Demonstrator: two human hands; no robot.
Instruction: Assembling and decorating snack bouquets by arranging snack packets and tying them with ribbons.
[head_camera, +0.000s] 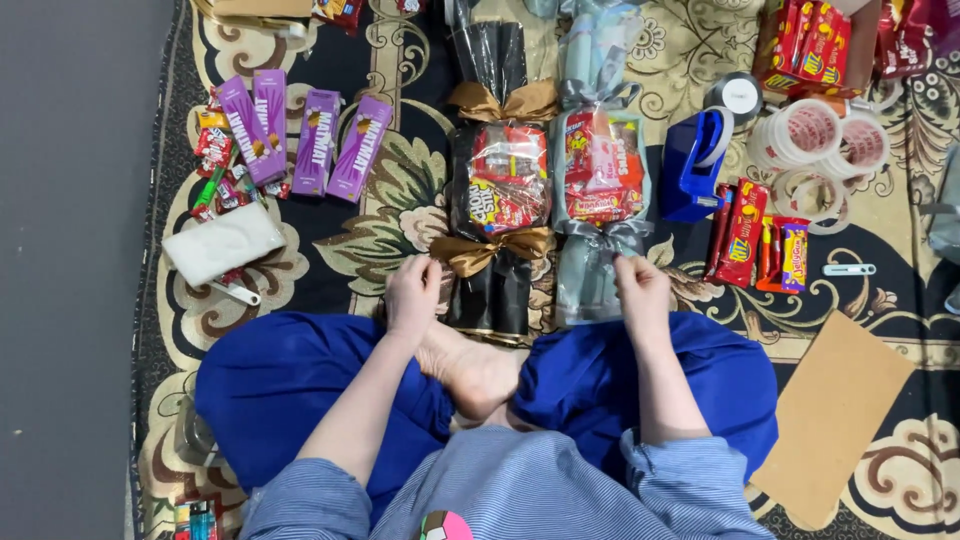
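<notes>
Two gift bundles side by side on patterned carpet (400, 215), seen from above, long axes running 12 to 6 o'clock, near ends just past crossed legs in blue trousers. Left hand (413, 293) at the near end of the black bundle (497, 180), fingers pinching the tip of its gold bow (490, 249), lying toward 3 o'clock from that hand. Right hand (640, 290) at the near end of the silver bundle (600, 170), fingertips closed on the grey bow (603, 236), lying toward 10 o'clock from it. Each hand level with its own bundle's lower tie, neither nearer than the other; bundles touching or almost touching along their inner sides. Clear wrap over both, bright snack packets inside.

At 10 o'clock, four purple chocolate boxes (305, 135) fanned out, with a white tissue pack (222, 243) below them. At 2 o'clock, a blue tape dispenser (692, 165), rolls of clear tape (815, 140), and red snack packets (745, 232). At 4 o'clock, a brown cardboard sheet (832, 415).
</notes>
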